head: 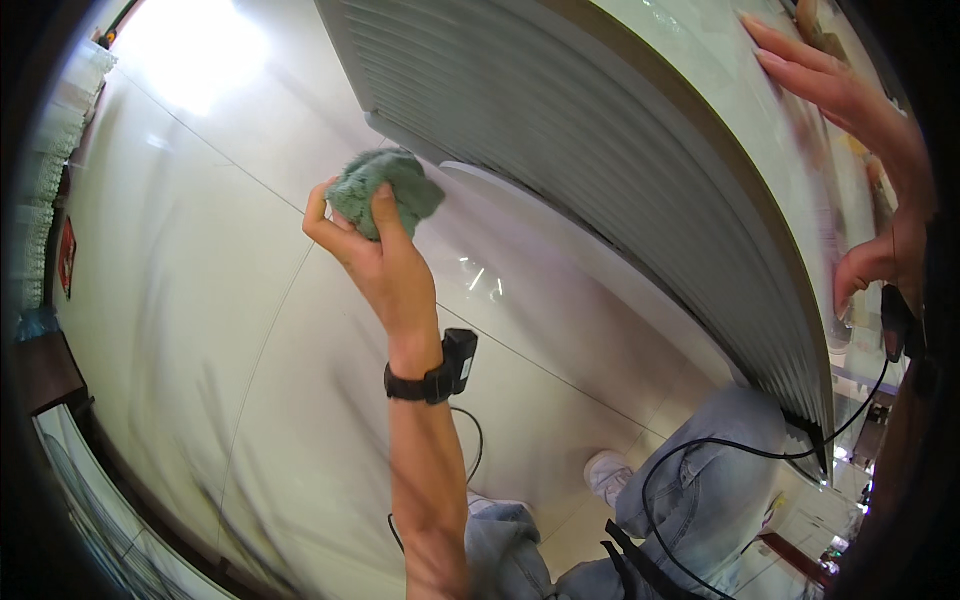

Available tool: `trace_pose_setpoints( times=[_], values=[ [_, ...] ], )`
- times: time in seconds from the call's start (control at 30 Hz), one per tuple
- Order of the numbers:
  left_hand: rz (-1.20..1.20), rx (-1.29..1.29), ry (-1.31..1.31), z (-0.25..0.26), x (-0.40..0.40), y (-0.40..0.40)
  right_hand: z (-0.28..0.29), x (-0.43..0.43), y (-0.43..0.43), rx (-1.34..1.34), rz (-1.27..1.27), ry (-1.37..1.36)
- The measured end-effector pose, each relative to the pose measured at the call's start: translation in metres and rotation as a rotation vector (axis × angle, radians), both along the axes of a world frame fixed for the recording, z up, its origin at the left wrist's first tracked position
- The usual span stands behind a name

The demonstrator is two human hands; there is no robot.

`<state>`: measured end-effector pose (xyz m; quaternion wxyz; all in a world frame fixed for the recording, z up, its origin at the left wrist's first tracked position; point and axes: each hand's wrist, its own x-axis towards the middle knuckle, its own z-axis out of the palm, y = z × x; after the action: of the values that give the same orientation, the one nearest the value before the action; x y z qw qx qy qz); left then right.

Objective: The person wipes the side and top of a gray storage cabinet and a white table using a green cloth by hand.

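My left hand [371, 247] is raised over the pale floor near the middle of the view, its thumb and fingers gripping a crumpled green fuzzy cloth [386, 191]. Part of the cloth hides some of the fingers. A black strap with a small box [457, 364] is around the left wrist. At the far right, my right hand [847, 142] is on or just above a glossy, light tabletop [705, 45], thumb spread from the fingers, with nothing seen in it. The tabletop belongs to a piece of furniture with a grey ribbed side panel [570, 142].
Pale glossy floor tiles [262, 300] lie below. A black cable [675, 450] loops from the right wrist across the jeans-clad legs [705, 465]. Along the left edge are white lace fabric [45, 202], a dark brown box-like piece [49, 367] and a long, light-topped piece of furniture [120, 495].
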<state>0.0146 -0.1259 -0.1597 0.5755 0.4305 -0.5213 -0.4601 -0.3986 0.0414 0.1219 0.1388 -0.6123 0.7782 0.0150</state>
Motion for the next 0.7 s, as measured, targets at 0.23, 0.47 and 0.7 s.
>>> trace_pose_setpoints(
  times=[0.23, 0.47, 0.7],
  values=[
    [-0.063, 0.325, 0.002, -0.002, 0.024, 0.022, -0.023, -0.040, -0.010, -0.008, -0.070, -0.008],
    [-0.200, 0.452, 0.122, -0.023, 0.022, 0.036, -0.015, -0.075, -0.009, -0.015, -0.176, 0.004],
    [-0.228, 0.451, 0.158, -0.017, 0.028, 0.023, 0.033, 0.032, -0.006, -0.071, -0.046, -0.049]
  ],
)
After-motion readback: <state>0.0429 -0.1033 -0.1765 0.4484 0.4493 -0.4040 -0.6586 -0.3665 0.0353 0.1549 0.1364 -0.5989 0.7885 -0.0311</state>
